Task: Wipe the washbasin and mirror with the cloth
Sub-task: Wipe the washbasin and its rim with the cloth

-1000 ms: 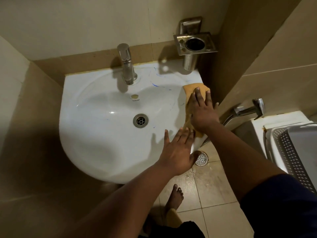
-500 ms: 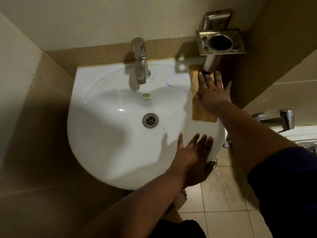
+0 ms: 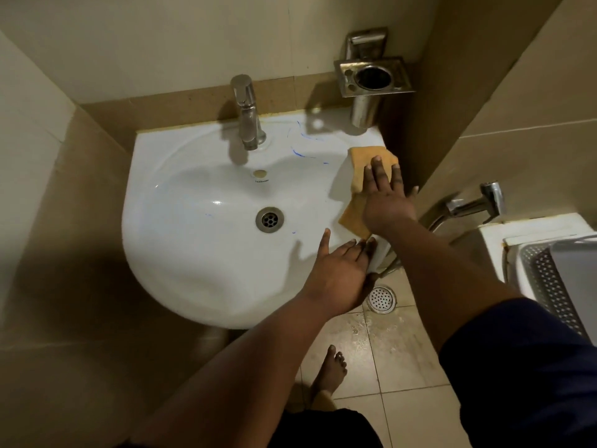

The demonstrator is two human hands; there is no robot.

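Right hand (image 3: 389, 202) is flat on the orange cloth (image 3: 361, 176), fingers spread and pressing it down onto the right rim of the white washbasin (image 3: 200, 253), not pinching it. The cloth hangs a bit past the rim on the wall side, and there's barely any room there since the tiled wall sits just beside the basin edge. Left hand (image 3: 339, 273) lies open, fingers together, palm down on the front-right edge of the basin, holding nothing.

Most of the bowl is open space: 1 drain (image 3: 269, 219) in the middle, 1 overflow hole (image 3: 260, 173) above it, 1 chrome tap (image 3: 247, 114) at the back. A few blue scribble marks (image 3: 300, 151) sit between the tap and the cloth, looks like pen or marker but hard to say. 1 steel tumbler holder (image 3: 371, 82) is on the wall over the back-right corner. 1 floor drain (image 3: 381, 299) below, 1 bare foot (image 3: 329, 373) on the tiles.
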